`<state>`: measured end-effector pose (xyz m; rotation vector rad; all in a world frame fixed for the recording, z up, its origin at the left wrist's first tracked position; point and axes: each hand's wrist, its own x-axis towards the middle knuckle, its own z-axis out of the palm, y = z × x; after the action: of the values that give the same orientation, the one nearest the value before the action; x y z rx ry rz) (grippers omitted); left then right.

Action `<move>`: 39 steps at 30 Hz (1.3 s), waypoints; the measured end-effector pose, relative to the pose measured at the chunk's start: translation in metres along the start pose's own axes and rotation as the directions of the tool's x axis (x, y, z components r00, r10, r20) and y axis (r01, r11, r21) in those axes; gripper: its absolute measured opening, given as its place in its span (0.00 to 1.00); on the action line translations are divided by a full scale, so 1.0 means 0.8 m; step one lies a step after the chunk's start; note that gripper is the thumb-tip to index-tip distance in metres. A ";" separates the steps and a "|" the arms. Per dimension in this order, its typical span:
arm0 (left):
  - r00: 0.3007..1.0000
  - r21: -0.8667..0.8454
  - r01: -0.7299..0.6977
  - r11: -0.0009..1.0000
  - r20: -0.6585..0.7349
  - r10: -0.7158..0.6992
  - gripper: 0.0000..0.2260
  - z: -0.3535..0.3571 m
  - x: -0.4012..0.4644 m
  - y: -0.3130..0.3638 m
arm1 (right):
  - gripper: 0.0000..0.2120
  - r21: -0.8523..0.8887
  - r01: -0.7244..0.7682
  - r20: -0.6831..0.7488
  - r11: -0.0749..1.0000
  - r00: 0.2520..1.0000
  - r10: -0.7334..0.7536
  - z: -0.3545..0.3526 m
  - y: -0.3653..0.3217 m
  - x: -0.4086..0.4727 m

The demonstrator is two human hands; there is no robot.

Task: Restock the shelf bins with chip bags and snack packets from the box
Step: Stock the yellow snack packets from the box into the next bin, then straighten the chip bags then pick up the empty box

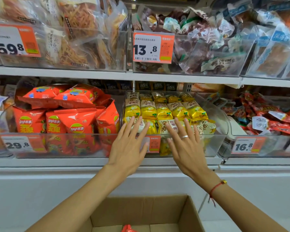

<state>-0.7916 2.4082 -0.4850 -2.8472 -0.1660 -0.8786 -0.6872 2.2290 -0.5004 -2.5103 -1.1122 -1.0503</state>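
Yellow snack packets fill the clear middle bin on the lower shelf in rows. My left hand and my right hand reach over the bin's front wall side by side, fingers straight and spread, fingertips on the front row of packets. Neither hand holds anything. Red chip bags are piled in the clear bin to the left. The cardboard box stands open below, with a bit of a red bag showing at the bottom edge.
A bin of red snack packets sits to the right. The upper shelf holds clear bins of dried snacks and mixed packets. Orange price tags hang on the bin fronts. A white shelf ledge runs below the bins.
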 end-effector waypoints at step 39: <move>-0.278 0.192 0.899 -0.394 0.945 -0.172 0.19 0.272 -0.322 0.060 | 0.27 0.125 -0.464 0.955 0.877 0.296 0.021 0.225 -0.143 -0.297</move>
<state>-0.8762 2.3852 -0.8139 -2.8014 -3.3818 1.0585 -0.7836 2.2527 -0.8041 -2.7058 -0.8625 0.8876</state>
